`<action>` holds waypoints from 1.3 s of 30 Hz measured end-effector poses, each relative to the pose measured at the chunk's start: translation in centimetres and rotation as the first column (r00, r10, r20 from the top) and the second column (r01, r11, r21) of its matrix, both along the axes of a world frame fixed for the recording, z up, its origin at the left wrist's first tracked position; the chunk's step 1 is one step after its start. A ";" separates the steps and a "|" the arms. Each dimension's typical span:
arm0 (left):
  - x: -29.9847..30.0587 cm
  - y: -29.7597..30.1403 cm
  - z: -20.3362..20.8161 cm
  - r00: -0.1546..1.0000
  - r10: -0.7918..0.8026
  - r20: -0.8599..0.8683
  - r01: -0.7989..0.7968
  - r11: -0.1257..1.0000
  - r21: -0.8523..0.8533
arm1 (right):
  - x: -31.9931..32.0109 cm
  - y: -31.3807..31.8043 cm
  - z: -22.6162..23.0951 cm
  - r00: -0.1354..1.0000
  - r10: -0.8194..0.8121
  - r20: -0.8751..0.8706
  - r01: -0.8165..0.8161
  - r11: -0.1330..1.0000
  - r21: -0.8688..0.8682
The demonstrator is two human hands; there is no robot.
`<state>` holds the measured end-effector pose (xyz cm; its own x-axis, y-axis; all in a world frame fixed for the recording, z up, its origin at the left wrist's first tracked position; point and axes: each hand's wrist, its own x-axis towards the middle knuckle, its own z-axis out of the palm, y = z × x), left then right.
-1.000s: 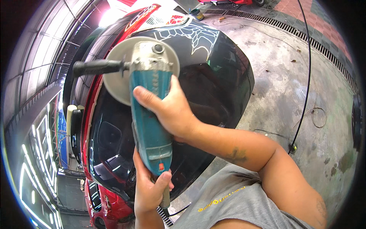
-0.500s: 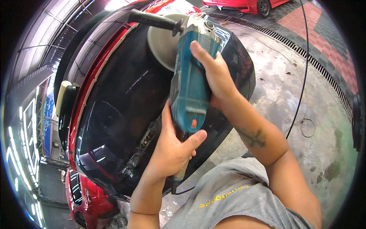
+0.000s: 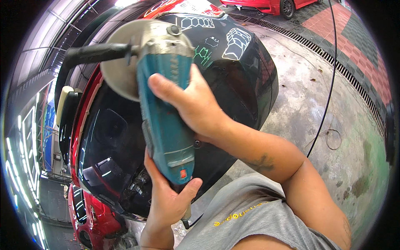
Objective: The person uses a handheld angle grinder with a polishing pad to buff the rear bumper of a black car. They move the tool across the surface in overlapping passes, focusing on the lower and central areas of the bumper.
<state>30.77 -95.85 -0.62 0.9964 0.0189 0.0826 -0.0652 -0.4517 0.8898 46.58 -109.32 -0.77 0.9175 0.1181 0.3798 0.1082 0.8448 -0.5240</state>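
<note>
A teal electric polisher (image 3: 168, 133) with a metal head is held over the glossy dark car panel (image 3: 239, 89). Its round pale pad (image 3: 116, 75), blurred, is at the panel's left side; pad contact cannot be made out. The black side handle (image 3: 100, 52) juts left, with no hand on it. My right hand (image 3: 202, 102) wraps the body behind the head, thumb on top. My left hand (image 3: 168, 204) grips the rear end below a small red switch (image 3: 183, 173); its fingers are partly hidden underneath. The power cord (image 3: 196, 221) trails from the rear.
A black cable (image 3: 331, 89) hangs down at the right. Beyond it runs a floor drain grate (image 3: 358, 81). A red car (image 3: 279, 7) stands at the far right, and red bodywork (image 3: 93, 214) shows at lower left. A loop of thin wire (image 3: 333, 139) lies on the concrete.
Both hands have moved the polisher left and somewhat nearer, across the dark panel. The reflections at the panel's far right now show uncovered. Both grips stay as they were.
</note>
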 end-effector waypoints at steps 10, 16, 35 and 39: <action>7.7 -6.7 2.5 0.934 -0.247 -0.259 0.206 0.963 -0.175 | 5.3 -8.6 -1.4 0.970 -0.182 -0.162 0.169 0.981 -0.090; 3.7 -4.1 2.4 0.990 0.013 -0.143 -0.033 0.989 -0.142 | 3.6 -3.3 3.2 0.988 -0.150 -0.037 0.135 0.955 -0.264; 6.6 -3.2 0.1 0.974 -0.210 -0.084 0.202 0.975 -0.093 | 4.4 -4.9 -0.8 0.955 -0.251 -0.158 0.226 0.961 -0.159; 2.4 -0.6 -1.3 0.993 -0.103 -0.053 0.087 0.965 -0.246 | 1.2 -0.6 1.0 0.971 -0.236 -0.027 0.227 0.954 -0.195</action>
